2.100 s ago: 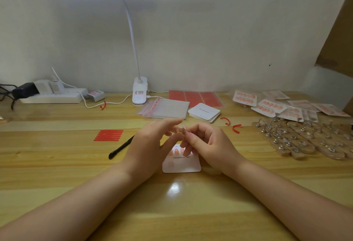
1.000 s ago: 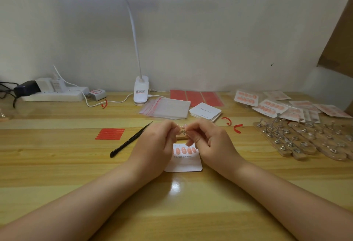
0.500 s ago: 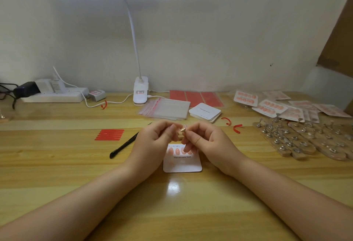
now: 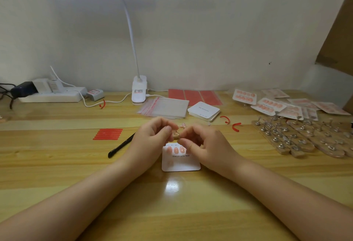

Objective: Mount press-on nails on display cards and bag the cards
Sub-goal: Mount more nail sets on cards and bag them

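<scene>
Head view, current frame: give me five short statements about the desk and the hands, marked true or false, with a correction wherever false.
1. Both hands pinch a small nail stand between them. True: the left hand and right hand meet on the nail stand above the display card.
2. The display card carries no nails yet. False: several pink nails sit along its top row.
3. The black tool lies on the desk, left of the card, in neither hand. True.
4. The stack of clear bags lies right of the blank card stack. False: it lies to the left.
5. The desk lamp is off. False: it is lit.
</scene>
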The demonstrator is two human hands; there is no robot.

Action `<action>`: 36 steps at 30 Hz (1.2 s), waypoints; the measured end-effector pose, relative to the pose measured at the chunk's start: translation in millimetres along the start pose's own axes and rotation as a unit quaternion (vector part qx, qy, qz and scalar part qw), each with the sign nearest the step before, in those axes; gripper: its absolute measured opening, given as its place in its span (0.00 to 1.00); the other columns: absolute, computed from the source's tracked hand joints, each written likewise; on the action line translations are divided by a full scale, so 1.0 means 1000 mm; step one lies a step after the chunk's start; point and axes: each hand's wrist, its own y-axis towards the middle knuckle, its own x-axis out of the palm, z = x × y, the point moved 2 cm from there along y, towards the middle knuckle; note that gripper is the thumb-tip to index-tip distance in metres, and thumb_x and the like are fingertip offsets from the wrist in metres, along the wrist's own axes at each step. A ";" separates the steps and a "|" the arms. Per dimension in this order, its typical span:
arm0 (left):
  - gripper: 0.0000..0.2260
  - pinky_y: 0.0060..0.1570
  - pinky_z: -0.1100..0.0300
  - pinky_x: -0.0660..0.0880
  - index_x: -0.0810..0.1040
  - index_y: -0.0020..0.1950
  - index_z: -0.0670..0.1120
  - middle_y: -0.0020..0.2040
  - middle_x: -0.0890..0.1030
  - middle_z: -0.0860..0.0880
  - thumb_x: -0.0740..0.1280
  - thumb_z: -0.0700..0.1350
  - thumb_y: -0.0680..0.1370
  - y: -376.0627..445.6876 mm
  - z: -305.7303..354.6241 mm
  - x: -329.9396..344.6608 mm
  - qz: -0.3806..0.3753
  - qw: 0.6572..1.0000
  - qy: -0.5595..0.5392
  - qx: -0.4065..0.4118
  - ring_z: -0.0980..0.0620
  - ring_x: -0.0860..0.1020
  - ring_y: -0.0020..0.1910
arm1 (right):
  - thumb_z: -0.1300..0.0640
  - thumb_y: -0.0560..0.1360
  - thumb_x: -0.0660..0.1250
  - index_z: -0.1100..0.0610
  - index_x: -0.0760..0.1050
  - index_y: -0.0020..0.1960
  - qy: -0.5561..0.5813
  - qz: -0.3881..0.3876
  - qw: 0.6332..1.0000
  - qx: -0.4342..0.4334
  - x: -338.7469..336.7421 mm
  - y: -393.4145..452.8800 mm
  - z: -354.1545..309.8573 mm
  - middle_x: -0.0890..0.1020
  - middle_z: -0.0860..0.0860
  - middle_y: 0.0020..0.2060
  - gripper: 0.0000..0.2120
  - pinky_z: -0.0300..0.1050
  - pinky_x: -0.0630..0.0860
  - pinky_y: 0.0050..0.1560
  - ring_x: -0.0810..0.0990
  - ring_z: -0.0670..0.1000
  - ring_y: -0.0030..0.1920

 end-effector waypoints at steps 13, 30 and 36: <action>0.10 0.34 0.71 0.69 0.80 0.44 0.51 0.32 0.77 0.55 0.62 0.40 0.81 0.002 0.005 0.002 -0.014 0.997 0.074 -0.036 0.65 0.74 0.30 | 0.69 0.73 0.68 0.66 0.79 0.46 -0.244 0.013 0.949 -0.200 -0.016 0.003 -0.012 0.81 0.57 0.38 0.02 0.49 0.77 0.37 0.79 0.57 0.37; 0.10 0.37 0.61 0.71 0.81 0.49 0.42 0.30 0.75 0.51 0.60 0.35 0.81 0.016 -0.006 -0.018 0.037 0.969 -0.211 -0.121 0.55 0.71 0.32 | 0.61 0.75 0.66 0.60 0.75 0.47 0.453 0.027 0.870 0.193 -0.019 0.009 0.015 0.80 0.55 0.35 0.03 0.38 0.76 0.34 0.77 0.48 0.32; 0.08 0.37 0.68 0.75 0.84 0.51 0.49 0.33 0.79 0.55 0.64 0.43 0.80 0.009 -0.011 -0.004 0.011 0.989 -0.110 -0.099 0.60 0.75 0.34 | 0.63 0.77 0.66 0.60 0.75 0.47 0.205 0.124 0.954 0.177 -0.021 0.009 0.025 0.85 0.53 0.35 0.01 0.38 0.76 0.31 0.84 0.51 0.34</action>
